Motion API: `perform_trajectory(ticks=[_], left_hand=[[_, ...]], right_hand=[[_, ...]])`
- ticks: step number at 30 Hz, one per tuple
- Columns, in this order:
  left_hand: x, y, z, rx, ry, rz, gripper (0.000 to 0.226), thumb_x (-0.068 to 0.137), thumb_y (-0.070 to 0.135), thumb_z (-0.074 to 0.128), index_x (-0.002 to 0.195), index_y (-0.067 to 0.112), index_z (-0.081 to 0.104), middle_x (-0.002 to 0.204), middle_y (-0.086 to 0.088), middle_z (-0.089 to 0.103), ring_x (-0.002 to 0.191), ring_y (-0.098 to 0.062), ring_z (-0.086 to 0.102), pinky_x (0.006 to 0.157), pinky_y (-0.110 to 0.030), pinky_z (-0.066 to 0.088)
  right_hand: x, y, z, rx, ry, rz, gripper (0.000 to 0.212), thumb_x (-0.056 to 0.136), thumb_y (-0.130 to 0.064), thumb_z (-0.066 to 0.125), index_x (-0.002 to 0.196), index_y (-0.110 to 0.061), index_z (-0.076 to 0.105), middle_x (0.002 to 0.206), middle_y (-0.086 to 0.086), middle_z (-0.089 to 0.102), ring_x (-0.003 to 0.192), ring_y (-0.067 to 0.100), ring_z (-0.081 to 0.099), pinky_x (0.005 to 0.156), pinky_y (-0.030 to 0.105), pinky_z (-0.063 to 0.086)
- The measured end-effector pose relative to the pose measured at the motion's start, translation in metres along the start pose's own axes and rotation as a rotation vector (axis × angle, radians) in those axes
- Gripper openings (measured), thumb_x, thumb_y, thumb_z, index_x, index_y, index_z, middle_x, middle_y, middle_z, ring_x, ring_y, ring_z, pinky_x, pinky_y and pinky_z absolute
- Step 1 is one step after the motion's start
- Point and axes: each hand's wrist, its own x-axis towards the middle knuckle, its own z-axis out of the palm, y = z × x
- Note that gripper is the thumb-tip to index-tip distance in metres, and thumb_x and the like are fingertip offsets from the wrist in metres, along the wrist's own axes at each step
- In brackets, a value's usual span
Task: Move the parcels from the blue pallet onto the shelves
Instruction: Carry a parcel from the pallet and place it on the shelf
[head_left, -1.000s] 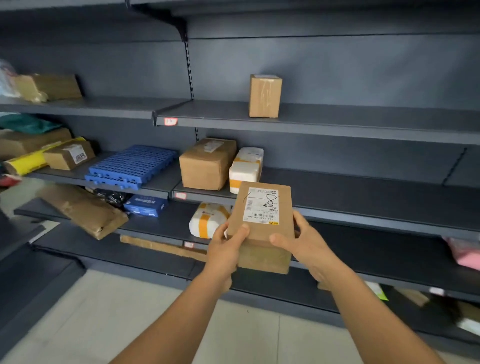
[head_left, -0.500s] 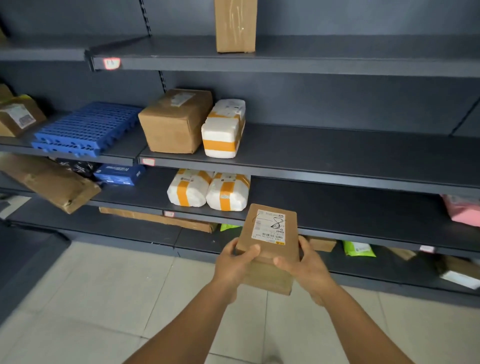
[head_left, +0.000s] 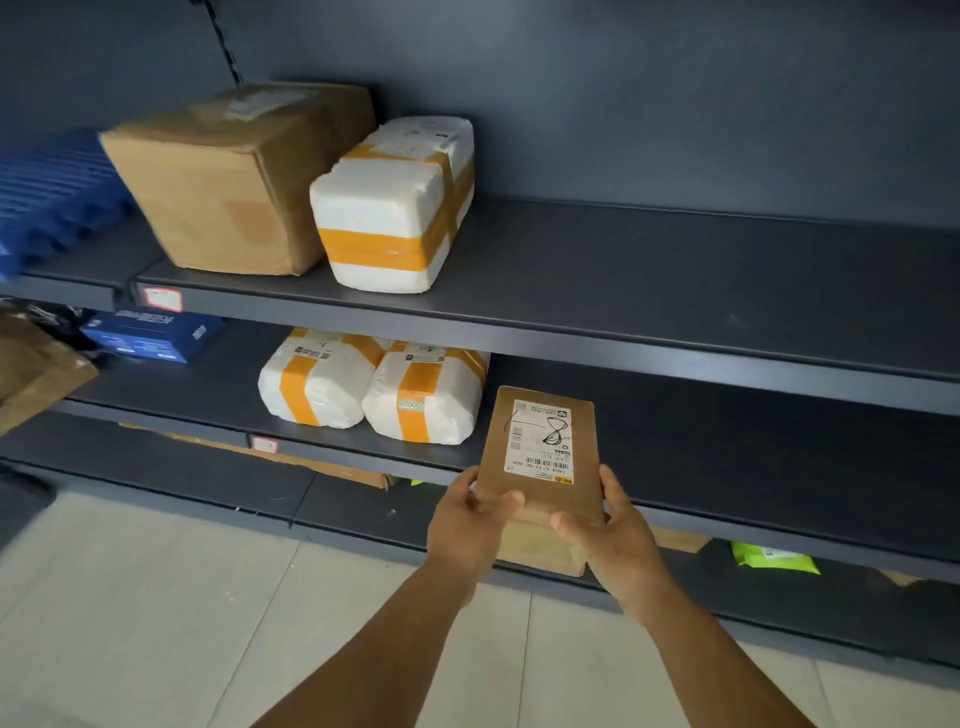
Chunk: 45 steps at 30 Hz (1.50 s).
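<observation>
Both hands grip the brown parcel (head_left: 540, 457): left hand (head_left: 470, 519) and right hand (head_left: 610, 530) at its near corners. Its long axis points toward twelve o'clock, over the lower shelf (head_left: 727, 452), bare beyond it; touching, probably not yet.

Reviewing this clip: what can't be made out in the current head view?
- Blue pallet: cut off by left edge, blurred.
- Label print on held parcel: too small to read.
- Parcel's underside: hidden behind left hand and right hand.
- Green packet: partly hidden under the shelf.
</observation>
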Motion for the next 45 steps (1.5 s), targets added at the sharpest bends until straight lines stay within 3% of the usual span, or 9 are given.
perform_trajectory(ticks=[4, 6, 9, 14, 18, 22, 26, 31, 45], left_hand=[[0.063, -0.008, 0.019, 0.088, 0.034, 0.071, 0.023, 0.086, 0.024, 0.069, 0.105, 0.031, 0.058, 0.095, 0.014, 0.068, 0.084, 0.001, 0.06, 0.062, -0.009, 0.04], [0.09, -0.011, 0.024, 0.139, 0.057, 0.1, 0.038, 0.085, 0.023, 0.07, 0.118, 0.032, 0.052, 0.107, 0.011, 0.068, 0.092, -0.005, 0.062, 0.071, -0.012, 0.046], [0.126, -0.014, 0.03, 0.277, 0.08, 0.167, 0.057, 0.086, 0.023, 0.069, 0.135, 0.037, 0.042, 0.121, 0.003, 0.06, 0.097, -0.013, 0.061, 0.089, -0.027, 0.052], [0.167, -0.014, 0.035, 0.615, 0.073, 0.298, 0.043, 0.095, 0.018, 0.057, 0.137, 0.022, 0.051, 0.14, -0.002, 0.037, 0.112, -0.018, 0.055, 0.103, -0.021, 0.037], [0.194, -0.013, 0.037, 0.996, 0.097, 0.476, 0.05, 0.098, 0.019, 0.049, 0.146, 0.021, 0.037, 0.154, -0.005, 0.018, 0.139, -0.026, 0.026, 0.115, -0.031, 0.024], [0.201, -0.002, 0.038, 1.229, 0.073, 0.515, 0.06, 0.097, 0.018, 0.051, 0.15, 0.019, 0.025, 0.157, -0.006, 0.016, 0.145, -0.027, 0.011, 0.116, -0.037, 0.02], [0.18, 0.001, 0.034, 1.328, 0.001, 0.473, 0.076, 0.095, 0.022, 0.055, 0.154, 0.015, 0.007, 0.16, -0.007, 0.005, 0.148, -0.026, 0.003, 0.117, -0.038, 0.015], [0.121, 0.007, 0.026, 1.391, -0.105, 0.473, 0.073, 0.099, 0.031, 0.048, 0.154, 0.016, 0.002, 0.161, -0.007, 0.002, 0.148, -0.026, -0.002, 0.119, -0.039, 0.01], [-0.145, 0.046, -0.007, 1.394, -0.299, 0.719, 0.07, 0.099, 0.037, 0.043, 0.154, 0.02, 0.003, 0.161, -0.003, 0.008, 0.148, -0.022, 0.003, 0.12, -0.036, 0.003]], right_hand=[[0.069, 0.019, 0.005, -0.081, -0.002, -0.017, 0.08, 0.087, -0.026, 0.068, 0.151, -0.033, 0.02, 0.135, -0.008, 0.051, 0.123, 0.018, 0.049, 0.103, 0.037, 0.045], [0.097, 0.03, 0.01, -0.126, 0.001, -0.039, 0.081, 0.087, -0.028, 0.068, 0.151, -0.034, 0.019, 0.146, -0.004, 0.042, 0.13, 0.02, 0.045, 0.105, 0.042, 0.044], [0.132, 0.04, 0.017, -0.203, 0.01, -0.11, 0.073, 0.089, -0.026, 0.066, 0.15, -0.032, 0.026, 0.153, -0.003, 0.031, 0.133, 0.02, 0.041, 0.107, 0.04, 0.042], [0.178, 0.044, 0.028, -0.293, 0.019, -0.221, 0.061, 0.095, -0.019, 0.057, 0.148, -0.031, 0.031, 0.157, -0.008, 0.021, 0.126, 0.015, 0.047, 0.097, 0.024, 0.041], [0.205, 0.035, 0.037, -0.366, 0.055, -0.246, 0.06, 0.097, -0.02, 0.052, 0.15, -0.029, 0.027, 0.16, -0.004, 0.012, 0.126, 0.018, 0.051, 0.096, 0.024, 0.042], [0.208, 0.026, 0.039, -0.457, 0.063, -0.197, 0.061, 0.1, -0.023, 0.047, 0.153, -0.03, 0.018, 0.162, -0.002, 0.003, 0.135, 0.021, 0.041, 0.101, 0.027, 0.039], [0.183, 0.025, 0.035, -0.527, 0.012, -0.161, 0.071, 0.098, -0.028, 0.051, 0.154, -0.028, 0.006, 0.162, -0.004, -0.004, 0.146, 0.02, 0.019, 0.115, 0.032, 0.027], [0.116, 0.017, 0.019, -0.736, 0.001, -0.155, 0.08, 0.096, -0.04, 0.053, 0.154, -0.026, 0.0, 0.162, -0.005, -0.004, 0.149, 0.018, -0.003, 0.12, 0.039, 0.01], [-0.175, -0.026, -0.036, -0.881, 0.188, -0.02, 0.08, 0.098, -0.042, 0.046, 0.154, -0.02, -0.007, 0.161, -0.004, -0.01, 0.148, 0.016, -0.011, 0.119, 0.036, -0.004]])
